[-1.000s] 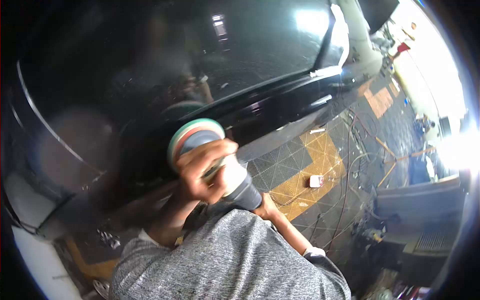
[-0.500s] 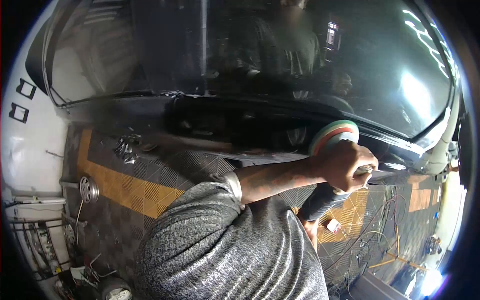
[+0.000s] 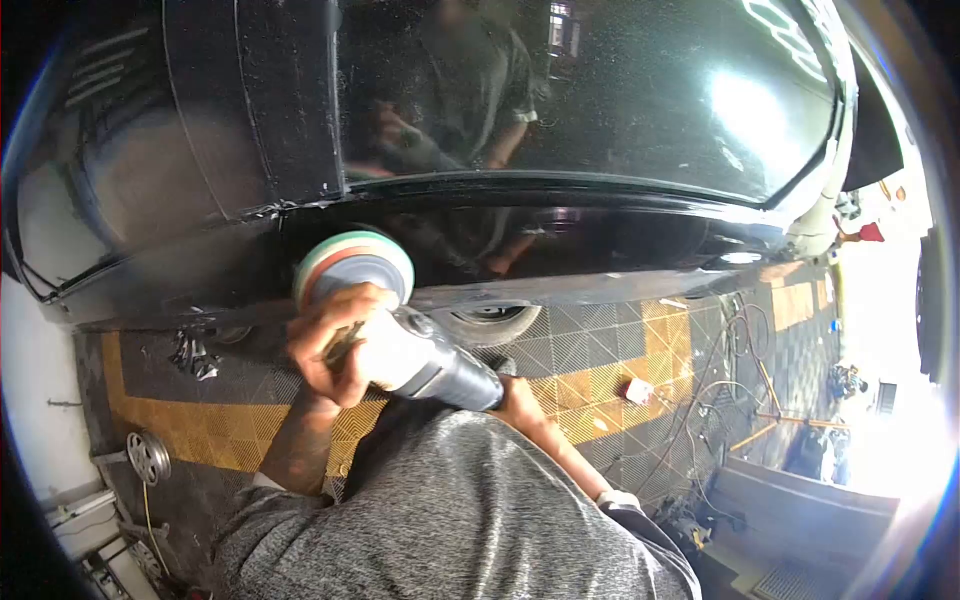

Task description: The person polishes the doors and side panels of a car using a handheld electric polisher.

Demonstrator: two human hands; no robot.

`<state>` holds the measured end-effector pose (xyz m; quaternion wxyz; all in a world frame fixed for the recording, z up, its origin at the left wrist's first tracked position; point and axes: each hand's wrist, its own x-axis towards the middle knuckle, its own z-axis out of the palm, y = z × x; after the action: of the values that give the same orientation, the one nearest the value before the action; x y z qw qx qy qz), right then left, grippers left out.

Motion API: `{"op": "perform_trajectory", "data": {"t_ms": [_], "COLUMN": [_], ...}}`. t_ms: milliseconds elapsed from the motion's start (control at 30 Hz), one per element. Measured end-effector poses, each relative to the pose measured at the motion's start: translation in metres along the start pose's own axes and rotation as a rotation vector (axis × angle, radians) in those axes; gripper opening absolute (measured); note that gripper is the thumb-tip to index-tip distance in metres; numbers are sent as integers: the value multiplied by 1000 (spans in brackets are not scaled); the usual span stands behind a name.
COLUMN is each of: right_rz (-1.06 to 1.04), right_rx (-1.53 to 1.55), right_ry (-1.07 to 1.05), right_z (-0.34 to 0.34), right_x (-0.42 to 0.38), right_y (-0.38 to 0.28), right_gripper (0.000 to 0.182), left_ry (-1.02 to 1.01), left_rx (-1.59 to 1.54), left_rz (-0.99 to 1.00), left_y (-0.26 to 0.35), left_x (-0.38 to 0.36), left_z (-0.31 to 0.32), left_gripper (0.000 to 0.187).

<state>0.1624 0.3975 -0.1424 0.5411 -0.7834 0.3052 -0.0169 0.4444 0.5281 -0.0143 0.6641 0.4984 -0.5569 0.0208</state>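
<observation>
A polisher point(image 3: 405, 350) with a pale head and a dark body is in both my hands. My left hand point(image 3: 335, 345) wraps round its head, close behind the pad. At the rear end of the body, my right hand point(image 3: 515, 400) has its fingers closed round it, partly hidden by the tool. The round foam pad point(image 3: 350, 245), green and orange at the rim, faces the lower side panel of a glossy black car point(image 3: 560, 235) and appears to lie against it. Reflections of a person show in the paint.
Dark and yellow floor tiles point(image 3: 580, 395) lie below the car, with a tyre point(image 3: 495, 325) near its lower edge. A small white-and-red box point(image 3: 638, 391) sits near tangled hoses point(image 3: 690, 430) on the right. A silver wheel point(image 3: 148, 458) stands at the left.
Both hands and the polisher have moved left along the car's lower panel. My view has shifted too, and the polisher's body and my right hand now show more fully.
</observation>
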Motion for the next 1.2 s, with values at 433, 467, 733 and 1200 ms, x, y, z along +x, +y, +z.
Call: {"op": "perform_trajectory", "data": {"t_ms": [433, 467, 733, 1200], "right_rz": [135, 136, 182, 306], "right_rx": [375, 373, 393, 293], "right_ry": [463, 484, 500, 540], "right_z": [9, 2, -88, -276], "right_x": [-69, -72, -98, -197], "right_y": [73, 85, 97, 62], "right_gripper": [50, 50, 43, 21], "left_ry": [62, -95, -617, -685], "left_rx": [-176, -126, -494, -1317], "left_rz": [15, -106, -585, -836], "left_y": [5, 4, -23, 7], "left_x": [9, -18, -55, 32], "left_z": [108, 97, 267, 492], "left_gripper": [52, 49, 76, 71]}}
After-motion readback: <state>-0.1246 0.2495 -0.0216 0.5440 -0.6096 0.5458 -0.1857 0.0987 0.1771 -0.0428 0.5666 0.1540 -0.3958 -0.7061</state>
